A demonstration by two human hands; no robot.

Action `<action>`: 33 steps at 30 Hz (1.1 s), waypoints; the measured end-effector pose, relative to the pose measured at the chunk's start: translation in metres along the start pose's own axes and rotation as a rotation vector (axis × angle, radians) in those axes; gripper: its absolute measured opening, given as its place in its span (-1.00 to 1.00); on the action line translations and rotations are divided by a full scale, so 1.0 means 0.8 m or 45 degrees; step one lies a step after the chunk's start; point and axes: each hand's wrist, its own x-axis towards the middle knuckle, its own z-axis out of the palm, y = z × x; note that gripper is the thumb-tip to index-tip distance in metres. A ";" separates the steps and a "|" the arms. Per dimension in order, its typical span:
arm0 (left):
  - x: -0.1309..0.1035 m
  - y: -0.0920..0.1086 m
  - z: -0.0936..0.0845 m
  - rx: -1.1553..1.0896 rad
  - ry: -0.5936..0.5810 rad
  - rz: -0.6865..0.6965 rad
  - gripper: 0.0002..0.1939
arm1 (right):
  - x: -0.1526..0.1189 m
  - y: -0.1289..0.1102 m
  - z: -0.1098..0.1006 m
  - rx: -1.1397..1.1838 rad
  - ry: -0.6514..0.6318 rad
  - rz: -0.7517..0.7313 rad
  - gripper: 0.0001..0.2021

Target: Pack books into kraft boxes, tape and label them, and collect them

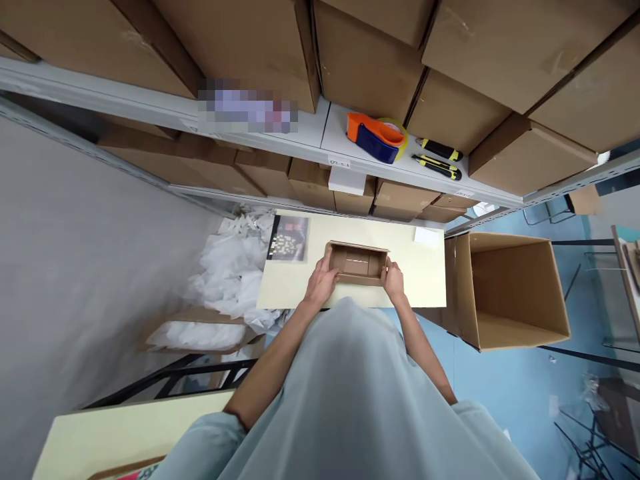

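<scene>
Head view: open carton faces up, long axis left-right.

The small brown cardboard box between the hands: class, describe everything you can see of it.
The small rectangular brown cardboard box is open, its hollow facing upward. Plain walls surround a bottom crossed by a pale line, perhaps a taped seam. Its long sides run left to right. The bare left hand grips one short end, the bare right hand the other. It is over the pale yellow tabletop; whether it rests there is unclear.
</scene>
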 end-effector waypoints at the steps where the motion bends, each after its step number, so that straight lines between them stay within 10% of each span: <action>1: 0.002 0.000 -0.001 -0.013 -0.008 -0.014 -0.76 | 0.002 -0.003 0.000 0.003 -0.028 0.011 -0.48; 15: 0.009 -0.013 -0.028 0.013 -0.073 0.095 -0.71 | -0.013 -0.047 -0.025 -0.062 0.112 0.113 -0.55; 21: 0.017 -0.081 -0.086 -0.132 0.245 -0.031 -0.61 | -0.068 -0.106 -0.049 0.123 0.439 0.037 -0.55; 27: 0.088 -0.180 -0.134 -0.043 0.427 -0.603 -0.40 | -0.049 -0.282 0.044 0.494 -0.049 -0.384 -0.61; 33: 0.117 -0.219 -0.121 -0.025 0.384 -0.885 -0.42 | 0.076 -0.402 0.164 0.369 -0.271 0.171 -0.53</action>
